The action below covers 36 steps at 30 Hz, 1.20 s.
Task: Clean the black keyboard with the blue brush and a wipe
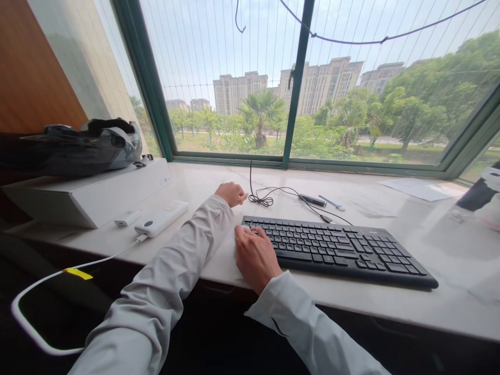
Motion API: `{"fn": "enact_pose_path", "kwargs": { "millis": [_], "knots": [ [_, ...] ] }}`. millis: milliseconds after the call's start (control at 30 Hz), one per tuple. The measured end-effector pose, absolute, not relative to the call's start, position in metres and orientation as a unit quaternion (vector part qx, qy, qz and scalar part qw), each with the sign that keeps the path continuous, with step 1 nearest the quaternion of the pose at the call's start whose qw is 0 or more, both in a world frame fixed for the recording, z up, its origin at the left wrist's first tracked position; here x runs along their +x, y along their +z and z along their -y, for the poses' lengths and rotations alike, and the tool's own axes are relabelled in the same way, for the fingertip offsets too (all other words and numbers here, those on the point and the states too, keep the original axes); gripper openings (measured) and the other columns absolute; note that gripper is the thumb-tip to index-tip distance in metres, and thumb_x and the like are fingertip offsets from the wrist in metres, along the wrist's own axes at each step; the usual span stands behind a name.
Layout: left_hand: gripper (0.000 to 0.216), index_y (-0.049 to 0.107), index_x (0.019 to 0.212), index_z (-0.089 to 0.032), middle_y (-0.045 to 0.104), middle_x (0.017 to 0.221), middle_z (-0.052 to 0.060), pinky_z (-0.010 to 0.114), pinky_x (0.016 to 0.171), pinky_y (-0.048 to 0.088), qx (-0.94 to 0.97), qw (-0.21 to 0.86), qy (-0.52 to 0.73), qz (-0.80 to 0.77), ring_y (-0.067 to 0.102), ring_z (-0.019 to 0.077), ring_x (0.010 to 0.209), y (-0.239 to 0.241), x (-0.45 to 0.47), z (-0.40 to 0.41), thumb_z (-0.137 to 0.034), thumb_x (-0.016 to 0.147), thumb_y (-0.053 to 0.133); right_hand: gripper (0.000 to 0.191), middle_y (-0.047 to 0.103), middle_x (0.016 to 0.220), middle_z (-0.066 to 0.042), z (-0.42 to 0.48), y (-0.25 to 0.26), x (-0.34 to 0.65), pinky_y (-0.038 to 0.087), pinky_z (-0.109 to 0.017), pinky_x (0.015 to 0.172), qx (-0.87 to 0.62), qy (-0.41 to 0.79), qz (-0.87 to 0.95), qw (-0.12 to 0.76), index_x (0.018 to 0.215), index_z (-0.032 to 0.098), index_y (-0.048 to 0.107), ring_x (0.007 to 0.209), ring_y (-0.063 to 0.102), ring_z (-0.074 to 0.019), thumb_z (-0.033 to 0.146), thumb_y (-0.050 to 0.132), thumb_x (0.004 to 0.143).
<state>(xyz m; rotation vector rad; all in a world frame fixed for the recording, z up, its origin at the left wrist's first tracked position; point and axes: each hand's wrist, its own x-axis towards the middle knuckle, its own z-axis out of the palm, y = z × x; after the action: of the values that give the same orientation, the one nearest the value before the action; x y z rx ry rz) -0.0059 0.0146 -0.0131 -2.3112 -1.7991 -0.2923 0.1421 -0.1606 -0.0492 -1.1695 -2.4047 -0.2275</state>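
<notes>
The right hand (255,256) lies flat and open on the left end of the black keyboard (339,250), grasping nothing. The left hand (231,194) is loosely curled, resting on the marble sill (390,208) behind the keyboard, near the coiled black cable (262,198). At the left stand 1 white box (94,195) and 1 white power bank (161,218).
</notes>
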Motion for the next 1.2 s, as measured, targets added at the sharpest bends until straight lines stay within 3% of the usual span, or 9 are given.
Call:
{"fn": "enact_pose_path", "kwargs": {
  "millis": [700, 1200],
  "knots": [
    [0.047, 0.078, 0.070, -0.026, 0.073, 0.076, 0.007, 0.032, 0.076, 0.046, -0.783, 0.097, -0.095, 0.607, 0.067, 0.0228, 0.079, -0.012, -0.004, -0.012, -0.053, 0.086, 0.042, 0.017, 0.069, 0.089, -0.005, 0.156, -0.047, 0.202, 0.031, -0.032, 0.095, -0.448, -0.116, 0.864, 0.200, 0.097, 0.016, 0.054, 0.086, 0.066, -0.0181, 0.010, 0.038, 0.095],
    [0.050, 0.077, 0.069, -0.025, 0.073, 0.074, 0.006, 0.031, 0.074, 0.045, -0.784, 0.091, -0.085, 0.608, 0.066, 0.0209, 0.075, -0.012, -0.005, -0.013, -0.053, 0.086, 0.041, 0.019, 0.069, 0.085, -0.003, 0.164, -0.042, 0.272, 0.034, -0.031, 0.096, -0.485, -0.127, 0.850, 0.161, 0.098, 0.015, 0.056, 0.074, 0.066, -0.0155, 0.007, 0.039, 0.094]
  ]
}}
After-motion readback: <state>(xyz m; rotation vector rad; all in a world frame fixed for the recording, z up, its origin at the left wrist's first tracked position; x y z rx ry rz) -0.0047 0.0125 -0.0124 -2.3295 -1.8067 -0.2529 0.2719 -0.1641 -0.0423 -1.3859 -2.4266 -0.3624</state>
